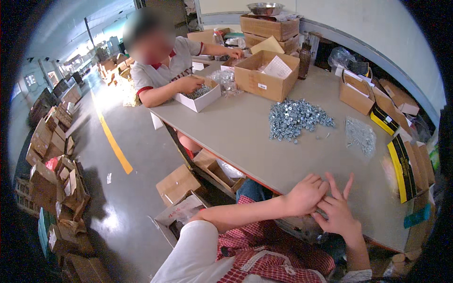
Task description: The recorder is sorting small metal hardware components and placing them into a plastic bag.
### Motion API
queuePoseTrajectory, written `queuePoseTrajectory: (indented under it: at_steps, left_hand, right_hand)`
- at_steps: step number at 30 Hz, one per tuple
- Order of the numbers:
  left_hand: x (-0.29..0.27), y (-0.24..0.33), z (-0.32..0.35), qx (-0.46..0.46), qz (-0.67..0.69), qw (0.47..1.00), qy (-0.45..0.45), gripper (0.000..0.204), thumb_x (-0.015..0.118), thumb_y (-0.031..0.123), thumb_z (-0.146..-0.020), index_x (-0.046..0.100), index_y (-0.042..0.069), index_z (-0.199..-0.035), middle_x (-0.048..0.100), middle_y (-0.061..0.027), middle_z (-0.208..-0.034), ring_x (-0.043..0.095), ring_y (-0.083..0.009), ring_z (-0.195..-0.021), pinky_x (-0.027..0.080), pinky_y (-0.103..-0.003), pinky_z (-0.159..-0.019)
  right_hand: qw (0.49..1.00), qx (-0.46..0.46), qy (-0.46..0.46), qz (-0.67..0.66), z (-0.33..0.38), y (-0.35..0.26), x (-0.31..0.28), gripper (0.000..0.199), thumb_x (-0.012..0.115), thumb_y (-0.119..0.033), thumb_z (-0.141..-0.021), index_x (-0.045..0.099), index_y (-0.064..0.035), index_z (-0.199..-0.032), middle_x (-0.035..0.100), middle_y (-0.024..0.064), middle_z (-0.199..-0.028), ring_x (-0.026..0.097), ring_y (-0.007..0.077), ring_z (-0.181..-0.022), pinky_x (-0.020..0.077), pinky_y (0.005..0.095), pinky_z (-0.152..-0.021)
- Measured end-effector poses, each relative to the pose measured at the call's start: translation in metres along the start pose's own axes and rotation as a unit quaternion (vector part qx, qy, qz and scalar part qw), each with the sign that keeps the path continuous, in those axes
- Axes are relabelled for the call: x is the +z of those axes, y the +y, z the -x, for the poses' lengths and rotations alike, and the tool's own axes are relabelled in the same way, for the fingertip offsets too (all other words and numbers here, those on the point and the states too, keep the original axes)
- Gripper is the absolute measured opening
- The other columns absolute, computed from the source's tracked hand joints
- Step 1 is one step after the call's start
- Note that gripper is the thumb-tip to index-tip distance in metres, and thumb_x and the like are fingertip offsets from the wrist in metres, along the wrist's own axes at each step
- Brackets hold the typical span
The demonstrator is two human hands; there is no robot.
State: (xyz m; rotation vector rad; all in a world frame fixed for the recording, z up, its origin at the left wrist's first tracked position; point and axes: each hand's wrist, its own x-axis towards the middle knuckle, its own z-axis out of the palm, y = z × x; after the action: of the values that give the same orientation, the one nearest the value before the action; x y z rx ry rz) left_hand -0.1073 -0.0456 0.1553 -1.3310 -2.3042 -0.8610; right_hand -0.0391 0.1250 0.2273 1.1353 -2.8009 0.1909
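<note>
My two hands meet over the near edge of the table. My left hand (pixel 307 194) is closed, its fingertips pressed against the fingers of the other hand. On my right hand (pixel 338 211) two fingers stick up and apart, while the thumb and other fingers bend in toward the left hand. Anything small held between them is hidden. Beyond the hands lies a heap of small shiny metal fasteners (pixel 297 120), with a couple of loose pieces by its right side. A clear plastic bag of small pale parts (pixel 360 137) lies flat to the right of the heap.
Across the table (pixel 226 137) a co-worker (pixel 165 66) reaches into a white box of metal parts (pixel 200 96). An open cardboard box (pixel 266 78) stands near them. Yellow-and-black cartons (pixel 401 167) line the right edge. Open boxes (pixel 181 207) sit below the table at left.
</note>
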Motion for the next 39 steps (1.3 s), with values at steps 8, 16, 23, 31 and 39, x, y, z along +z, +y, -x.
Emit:
queuePoseTrajectory:
  at_steps: [8,16,23,31,39]
  left_hand:
    - [-0.012,-0.003,-0.003,0.035,-0.073,0.993,0.083,0.050,0.072,0.024,-0.066,0.055,-0.002,-0.105,0.060,-0.0193,-0.108,0.055,-0.0382,-0.110,0.043,-0.046,-0.099]
    - [-0.009,-0.008,-0.002,0.033,-0.028,0.998,0.037,0.048,0.069,0.024,-0.067,0.055,-0.001,-0.105,0.059,-0.0180,-0.105,0.054,-0.0375,-0.110,0.043,-0.047,-0.097]
    - [-0.013,-0.028,-0.009,0.057,-0.087,0.985,0.137,0.049,0.072,0.021,-0.064,0.056,0.001,-0.106,0.058,-0.0155,-0.101,0.055,-0.0361,-0.101,0.044,-0.047,-0.093]
    - [-0.012,-0.063,-0.041,-0.001,-0.057,0.995,0.077,0.039,0.072,0.016,-0.065,0.058,0.002,-0.099,0.060,-0.0150,-0.097,0.057,-0.0357,-0.097,0.046,-0.044,-0.087]
    - [0.027,-0.097,-0.062,0.049,-0.076,0.995,0.035,0.046,0.074,0.019,-0.063,0.058,0.000,-0.101,0.062,-0.0156,-0.095,0.058,-0.0356,-0.096,0.046,-0.046,-0.088]
  right_hand:
    - [0.997,0.022,0.068,-0.009,-0.007,-0.003,-0.001,0.034,0.074,-0.032,-0.074,0.074,-0.0110,-0.102,0.069,0.0126,-0.114,0.012,0.0485,-0.150,-0.0111,0.0830,-0.106]
    - [0.998,-0.022,0.056,0.010,-0.012,0.006,0.009,0.034,0.074,-0.033,-0.075,0.073,-0.0113,-0.101,0.068,0.0143,-0.117,0.010,0.0485,-0.151,-0.0117,0.0836,-0.105]
    - [0.995,-0.022,0.095,-0.021,-0.034,0.016,0.014,0.035,0.072,-0.033,-0.077,0.073,-0.0097,-0.103,0.066,0.0152,-0.120,0.010,0.0481,-0.151,-0.0118,0.0819,-0.106]
    - [0.988,0.008,0.129,-0.088,-0.049,0.061,0.031,0.036,0.071,-0.033,-0.078,0.070,-0.0059,-0.102,0.067,0.0119,-0.118,0.025,0.0431,-0.149,-0.0096,0.0741,-0.113]
    - [0.981,0.039,0.126,-0.139,-0.041,0.104,0.066,0.049,0.074,-0.035,-0.077,0.069,-0.0085,-0.118,0.059,0.0168,-0.136,0.019,0.0488,-0.149,-0.0065,0.0699,-0.117]
